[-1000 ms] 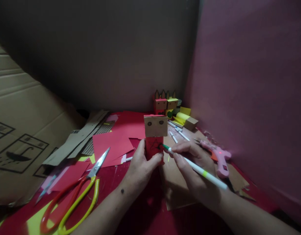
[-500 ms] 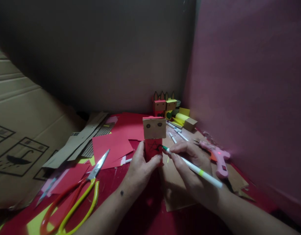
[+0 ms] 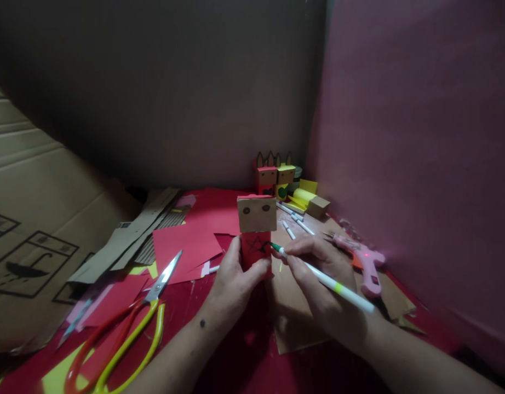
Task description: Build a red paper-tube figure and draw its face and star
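My left hand [image 3: 240,279] is closed around the lower part of a small cardboard figure [image 3: 257,216], held upright. The figure has a plain brown block head with two dark round eyes and a red paper body carrying a dark star outline. My right hand [image 3: 322,279] pinches a white felt-tip marker [image 3: 338,290] with a green tip and a yellow-green band. The tip is at the right side of the star, at or very near the red paper. My left palm hides the figure's base.
Scissors [image 3: 154,306] lie open at left, near red paper sheets [image 3: 187,249] and cardboard strips [image 3: 116,246]. Two finished-looking figures [image 3: 275,178] stand at the back. White markers [image 3: 302,224], a yellow paper-wrapped piece [image 3: 310,200] and a pink glue gun [image 3: 367,260] lie at right. A large carton [image 3: 26,191] flanks the left.
The view has shifted slightly, so everything sits a little further left. Both hands keep their grips, and the marker tip stays by the star with only a tiny movement.
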The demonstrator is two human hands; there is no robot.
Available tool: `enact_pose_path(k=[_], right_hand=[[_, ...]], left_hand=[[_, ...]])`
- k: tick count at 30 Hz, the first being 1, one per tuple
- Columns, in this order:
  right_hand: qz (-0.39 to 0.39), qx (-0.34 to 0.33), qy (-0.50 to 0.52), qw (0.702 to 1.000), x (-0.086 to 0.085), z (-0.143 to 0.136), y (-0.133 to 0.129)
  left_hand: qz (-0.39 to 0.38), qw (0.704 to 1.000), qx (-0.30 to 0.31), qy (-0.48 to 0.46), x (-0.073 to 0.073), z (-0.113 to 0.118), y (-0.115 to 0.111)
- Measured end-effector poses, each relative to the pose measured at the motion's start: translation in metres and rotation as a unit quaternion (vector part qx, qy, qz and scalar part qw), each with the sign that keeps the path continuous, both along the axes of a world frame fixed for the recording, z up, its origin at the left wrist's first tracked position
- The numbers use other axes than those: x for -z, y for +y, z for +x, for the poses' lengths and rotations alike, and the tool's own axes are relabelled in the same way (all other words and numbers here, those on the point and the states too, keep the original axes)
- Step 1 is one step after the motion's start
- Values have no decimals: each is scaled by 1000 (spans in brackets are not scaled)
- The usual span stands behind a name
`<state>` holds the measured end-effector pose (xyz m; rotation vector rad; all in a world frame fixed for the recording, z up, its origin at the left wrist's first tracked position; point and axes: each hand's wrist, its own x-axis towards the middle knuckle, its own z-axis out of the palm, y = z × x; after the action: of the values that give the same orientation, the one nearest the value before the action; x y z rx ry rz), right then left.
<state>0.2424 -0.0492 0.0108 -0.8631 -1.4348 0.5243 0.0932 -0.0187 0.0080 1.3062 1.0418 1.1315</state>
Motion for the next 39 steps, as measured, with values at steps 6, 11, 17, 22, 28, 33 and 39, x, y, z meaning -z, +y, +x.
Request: enact_pose_path(k=[6, 11, 17, 22, 28, 33, 39], right_hand=[[-3, -13, -7, 1000, 1, 0, 0], [0, -10, -17, 1000, 0, 1, 0], [16, 7, -25, 1000, -1, 1, -1], [19, 7, -9, 1000, -1, 1, -1], [17, 0, -26, 1000, 2, 3, 1], [10, 3, -23, 1000, 1, 2, 1], [21, -7, -48, 999, 2, 4, 2]], left_hand=[[4, 1000, 5, -2, 1, 0, 0], [0, 1000, 6, -11, 1, 0, 0], [-1, 1000, -2, -1, -2, 0, -2], [0, 1000, 4, -2, -2, 0, -1], [0, 1000, 7, -9, 0, 0, 0], [-4, 1000, -2, -3, -3, 1, -3], [10, 1000, -9, 1, -1, 1, -2]])
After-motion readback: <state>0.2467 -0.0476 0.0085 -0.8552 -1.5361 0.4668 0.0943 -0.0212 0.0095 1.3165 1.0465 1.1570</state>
